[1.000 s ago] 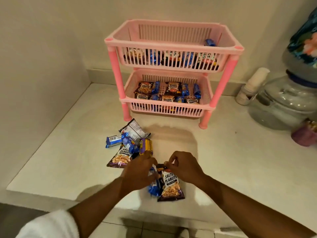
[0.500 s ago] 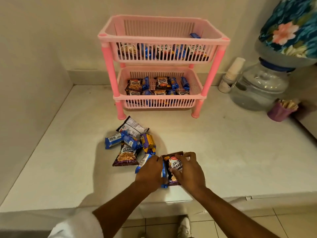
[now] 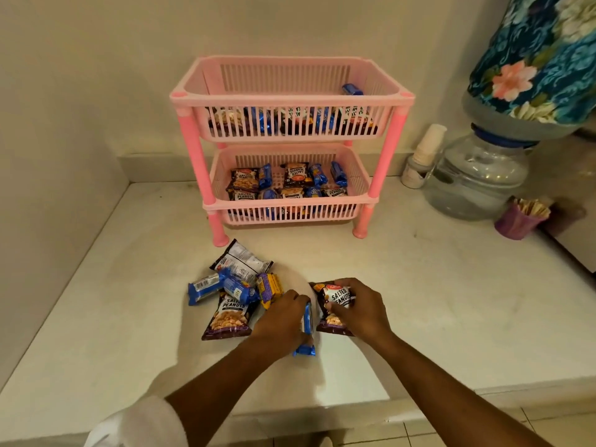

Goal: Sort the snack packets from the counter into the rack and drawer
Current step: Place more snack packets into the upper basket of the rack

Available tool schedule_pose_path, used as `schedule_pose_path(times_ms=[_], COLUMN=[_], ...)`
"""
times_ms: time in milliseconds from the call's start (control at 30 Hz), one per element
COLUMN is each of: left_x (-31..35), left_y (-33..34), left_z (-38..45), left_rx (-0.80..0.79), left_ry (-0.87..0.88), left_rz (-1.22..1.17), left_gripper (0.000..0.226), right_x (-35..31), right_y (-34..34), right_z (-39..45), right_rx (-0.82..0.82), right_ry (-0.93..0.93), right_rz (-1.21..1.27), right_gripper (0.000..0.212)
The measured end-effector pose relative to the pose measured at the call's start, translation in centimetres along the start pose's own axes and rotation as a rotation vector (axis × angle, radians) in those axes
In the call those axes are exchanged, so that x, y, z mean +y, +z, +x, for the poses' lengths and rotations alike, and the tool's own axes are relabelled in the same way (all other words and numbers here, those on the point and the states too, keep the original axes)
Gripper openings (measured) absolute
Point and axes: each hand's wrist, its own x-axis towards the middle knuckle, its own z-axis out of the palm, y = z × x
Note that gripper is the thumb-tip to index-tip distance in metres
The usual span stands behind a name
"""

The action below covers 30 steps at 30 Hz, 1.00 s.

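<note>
A pink two-tier rack [image 3: 380,171] stands at the back of the white counter [image 3: 435,304], both tiers holding several peanut and blue biscuit packets. A small pile of packets [image 3: 240,285] lies on the counter in front of it: a salted peanuts bag [image 3: 229,317], blue biscuit packs, a yellow-purple pack and a black-white bag. My right hand [image 3: 361,309] grips a salted peanuts packet [image 3: 335,298] near the front edge. My left hand [image 3: 283,321] holds a blue biscuit packet [image 3: 306,330] just beside it.
A water dispenser jar [image 3: 477,182] with a floral-covered bottle [image 3: 541,59] stands at the right, paper cups [image 3: 425,150] beside it. A purple cup of sticks [image 3: 519,221] sits further right. A wall bounds the counter's left side. Floor tiles show below the front edge.
The two hands have drawn slightly apart, the right one carrying the peanuts packet to the right, the left one keeping the blue packet. The camera view has shifted and lowered.
</note>
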Motion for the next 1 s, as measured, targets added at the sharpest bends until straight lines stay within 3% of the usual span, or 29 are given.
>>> schedule_pose_path(times_ms=[233, 467, 600, 800, 1000], left_x=[1.9, 7.0, 9.7, 10.0, 6.8], left_y=[-8.8, -21.0, -28.7, -37.8, -40.5], left_z=[3.1, 5.5, 7.2, 11.9, 19.7], left_rx=[0.236, 0.478, 0.608, 0.641, 0.482], left_ry=[0.041, 0.151, 0.258, 0.25, 0.085], left_rz=[-0.131, -0.139, -0.086, 0.033, -0.048], left_gripper=[0.082, 0.083, 0.08, 0.077, 0.08], right_x=[-4.9, -14.8, -20.5, -26.9, -28.7], right_y=[-6.1, -14.7, -19.4, -23.3, -20.2], right_z=[5.1, 10.8, 14.3, 21.7, 30.7], right_rx=[0.179, 0.246, 0.253, 0.35, 0.274], right_ry=[-0.094, -0.362, -0.413, -0.451, -0.315], right_rz=[0.213, 0.363, 0.451, 0.351, 0.053], right_gripper=[0.042, 0.039, 0.031, 0.027, 0.03])
